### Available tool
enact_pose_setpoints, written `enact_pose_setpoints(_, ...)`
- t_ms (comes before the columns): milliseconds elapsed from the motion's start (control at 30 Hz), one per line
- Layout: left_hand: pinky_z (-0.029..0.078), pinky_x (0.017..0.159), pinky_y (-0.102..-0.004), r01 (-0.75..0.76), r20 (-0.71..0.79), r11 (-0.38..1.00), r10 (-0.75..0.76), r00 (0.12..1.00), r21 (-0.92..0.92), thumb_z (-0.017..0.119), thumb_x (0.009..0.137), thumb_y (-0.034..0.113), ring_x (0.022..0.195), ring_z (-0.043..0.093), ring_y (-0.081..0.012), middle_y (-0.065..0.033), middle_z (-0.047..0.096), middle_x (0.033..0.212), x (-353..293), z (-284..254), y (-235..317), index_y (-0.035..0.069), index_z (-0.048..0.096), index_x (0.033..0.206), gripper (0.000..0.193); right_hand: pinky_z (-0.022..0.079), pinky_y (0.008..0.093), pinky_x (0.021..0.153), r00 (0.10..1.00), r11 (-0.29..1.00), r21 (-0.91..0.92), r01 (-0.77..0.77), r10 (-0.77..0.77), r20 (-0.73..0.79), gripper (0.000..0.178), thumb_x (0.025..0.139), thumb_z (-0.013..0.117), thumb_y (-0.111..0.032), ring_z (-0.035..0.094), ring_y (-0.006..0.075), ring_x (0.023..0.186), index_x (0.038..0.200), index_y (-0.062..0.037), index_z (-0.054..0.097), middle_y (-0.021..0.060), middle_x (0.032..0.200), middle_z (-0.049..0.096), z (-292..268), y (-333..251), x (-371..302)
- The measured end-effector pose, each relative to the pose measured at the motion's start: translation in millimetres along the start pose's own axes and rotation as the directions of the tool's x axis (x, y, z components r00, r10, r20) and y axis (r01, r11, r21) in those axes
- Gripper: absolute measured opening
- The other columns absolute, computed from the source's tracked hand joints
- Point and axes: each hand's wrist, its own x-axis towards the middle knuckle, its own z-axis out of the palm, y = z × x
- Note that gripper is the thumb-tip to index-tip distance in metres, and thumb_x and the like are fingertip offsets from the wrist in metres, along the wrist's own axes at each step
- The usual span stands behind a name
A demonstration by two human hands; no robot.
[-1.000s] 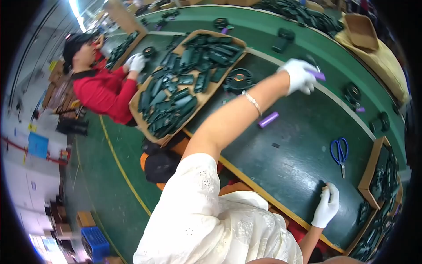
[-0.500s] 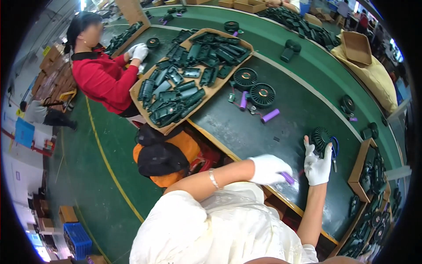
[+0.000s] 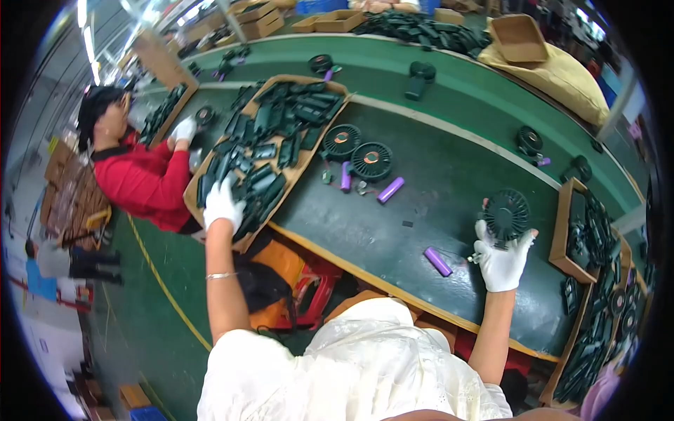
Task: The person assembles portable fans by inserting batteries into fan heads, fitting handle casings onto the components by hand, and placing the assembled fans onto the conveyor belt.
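My left hand point(image 3: 223, 208), in a white glove, reaches into the cardboard tray point(image 3: 309, 158) on the left. Its fingers are stretched and apart over dark green plastic casings point(image 3: 265, 184); no casing shows in its grip. Above the table at the right, my gloved right hand point(image 3: 504, 268) holds a round dark fan head point(image 3: 507, 212) by its lower rim, thumb on one side and fingers on the other. Beside that hand a purple battery cell point(image 3: 438, 261) lies on the table point(image 3: 365, 242). Small wire ends show between the cell and the glove.
Two fan heads point(image 3: 371, 161) and two purple cells point(image 3: 391, 190) lie mid-table. A box of dark parts point(image 3: 583, 231) stands at the right. Fans lie along the green belt point(image 3: 463, 98) behind. A co-worker in red point(image 3: 144, 175) sits beyond the tray at the left.
My left hand has let go of the purple cell, now on the table, and swung left into the tray. My right hand now holds the fan head, which was behind its open fingers.
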Motion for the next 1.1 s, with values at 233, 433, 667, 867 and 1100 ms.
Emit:
enact_pose_setpoints(233,0.048,0.096,-0.0423,-0.168,0.058,0.885,0.214,0.975,-0.435,0.072,0.077,0.011,0.11,0.062,-0.04,-0.0219,0.067,0.116,55,54,-27,0.004,0.06,0.127,0.052,0.053,0.0373,0.065,0.998,0.995,0.08,-0.059,0.061,-0.023,0.061,0.1,0.052,-0.047,0.062,0.0398,0.113,0.148,-0.0114,0.042,0.018,0.151,0.043,-10,1,5)
enact_pose_setpoints(433,0.052,0.077,-0.0368,0.028,0.058,0.715,0.018,0.998,-0.699,0.068,0.087,0.017,0.086,0.066,-0.0285,-0.0126,0.07,0.093,90,58,16,0.006,0.066,0.113,0.029,0.051,0.0286,0.068,0.977,0.988,0.081,-0.133,0.117,0.18,0.069,0.092,0.07,-0.034,0.061,0.0281,0.107,0.147,-0.0037,0.041,0.0229,0.145,0.045,-4,6,3)
enact_pose_setpoints(667,0.053,0.073,-0.0353,-0.022,0.029,0.592,0.075,0.997,-0.806,0.062,0.095,0.02,0.083,0.066,-0.023,-0.0122,0.068,0.101,73,30,20,0.008,0.056,0.136,0.044,0.051,0.0293,0.068,0.989,0.997,-0.057,-0.042,0.049,0.142,0.063,0.091,0.073,-0.031,0.059,0.0232,0.107,0.141,-0.0026,0.047,0.0173,0.131,0.055,-19,5,2)
enact_pose_setpoints(867,0.053,0.082,-0.0439,-0.314,-0.212,0.792,0.236,0.948,-0.524,0.055,0.099,0.038,0.088,0.066,-0.039,-0.0221,0.068,0.104,49,34,0,-0.001,0.057,0.125,0.047,0.057,0.0346,0.077,0.988,0.996,-0.04,-0.078,0.083,0.132,0.057,0.093,0.07,-0.031,0.062,0.0286,0.11,0.137,-0.0014,0.051,0.0174,0.127,0.058,-24,15,2)
enact_pose_setpoints(1100,0.058,0.072,-0.0444,0.757,0.448,-0.161,0.721,0.529,-0.633,0.064,0.093,0.011,0.085,0.063,-0.0248,-0.0134,0.061,0.098,-95,1,215,-0.001,0.053,0.117,0.029,0.051,0.0429,0.096,0.995,0.981,-0.189,-0.042,0.058,0.081,0.044,0.087,0.073,-0.021,0.064,0.0246,0.108,0.125,-0.0041,0.059,0.0107,0.119,0.065,-14,23,0)
